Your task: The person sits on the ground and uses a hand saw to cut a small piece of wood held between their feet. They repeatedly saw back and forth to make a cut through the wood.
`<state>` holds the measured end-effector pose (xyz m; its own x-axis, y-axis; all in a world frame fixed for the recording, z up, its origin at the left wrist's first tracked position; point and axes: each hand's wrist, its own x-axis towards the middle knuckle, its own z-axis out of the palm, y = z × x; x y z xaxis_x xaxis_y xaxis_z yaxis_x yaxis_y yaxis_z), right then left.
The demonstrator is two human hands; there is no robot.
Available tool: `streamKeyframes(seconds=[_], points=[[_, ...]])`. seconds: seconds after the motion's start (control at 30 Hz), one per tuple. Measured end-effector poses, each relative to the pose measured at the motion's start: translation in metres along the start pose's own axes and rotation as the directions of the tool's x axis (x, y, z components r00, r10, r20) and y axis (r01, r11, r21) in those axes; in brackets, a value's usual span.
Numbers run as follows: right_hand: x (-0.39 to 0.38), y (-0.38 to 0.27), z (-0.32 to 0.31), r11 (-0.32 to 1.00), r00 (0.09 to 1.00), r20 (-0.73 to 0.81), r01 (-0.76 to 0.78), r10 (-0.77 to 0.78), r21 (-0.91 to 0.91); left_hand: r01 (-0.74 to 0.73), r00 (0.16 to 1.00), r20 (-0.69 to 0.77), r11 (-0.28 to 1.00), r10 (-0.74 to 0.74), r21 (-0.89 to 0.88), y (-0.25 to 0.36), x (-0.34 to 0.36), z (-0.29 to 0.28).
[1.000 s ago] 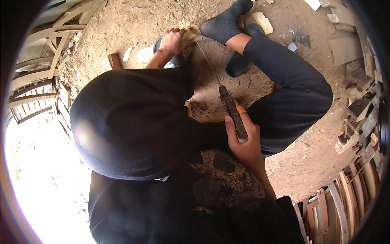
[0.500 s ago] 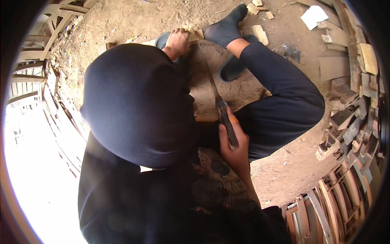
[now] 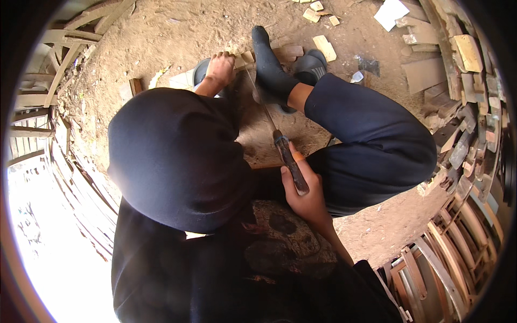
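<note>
My right hand point(image 3: 305, 195) is closed around the dark wooden handle of a thin-bladed saw point(image 3: 290, 160). The narrow blade point(image 3: 262, 103) runs up and away to a small pale wood piece point(image 3: 246, 57) on the dirt ground. My left hand point(image 3: 219, 69) presses down on that piece from its left side. My foot in a dark sock point(image 3: 268, 65) rests against the piece on its right. My dark hood point(image 3: 172, 156) hides my left forearm and part of the ground.
Pale wood offcuts point(image 3: 324, 47) and a white scrap point(image 3: 390, 13) lie on the dirt at the top. Stacked wood blocks point(image 3: 467, 51) line the right edge. Curved wooden slats stand at the left point(image 3: 59, 64) and lower right point(image 3: 452, 258).
My right hand with the saw has shifted a little left and toward me. My head has moved, so the foot and wood piece sit lower in view.
</note>
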<state>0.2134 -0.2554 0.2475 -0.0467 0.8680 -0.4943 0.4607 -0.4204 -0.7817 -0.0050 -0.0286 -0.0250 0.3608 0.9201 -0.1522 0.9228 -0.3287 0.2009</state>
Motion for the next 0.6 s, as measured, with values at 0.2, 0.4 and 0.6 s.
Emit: streamKeyframes(seconds=[0.2, 0.4, 0.6], points=[[-0.017, 0.022, 0.009, 0.981, 0.973, -0.13, 0.194, -0.189, 0.024, -0.032, 0.998, 0.056, 0.999, 0.033, -0.019, -0.003, -0.001, -0.005], [0.005, 0.019, 0.001, 0.992, 0.998, -0.044, 0.051, -0.046, 0.12, 0.021, 0.999, 0.028, 0.998, -0.02, -0.05, 0.0, -0.001, -0.006], [-0.002, 0.025, -0.008, 0.994, 0.998, -0.04, 0.054, -0.051, 0.09, -0.007, 1.0, 0.017, 1.0, 0.007, -0.025, -0.003, -0.003, -0.006]])
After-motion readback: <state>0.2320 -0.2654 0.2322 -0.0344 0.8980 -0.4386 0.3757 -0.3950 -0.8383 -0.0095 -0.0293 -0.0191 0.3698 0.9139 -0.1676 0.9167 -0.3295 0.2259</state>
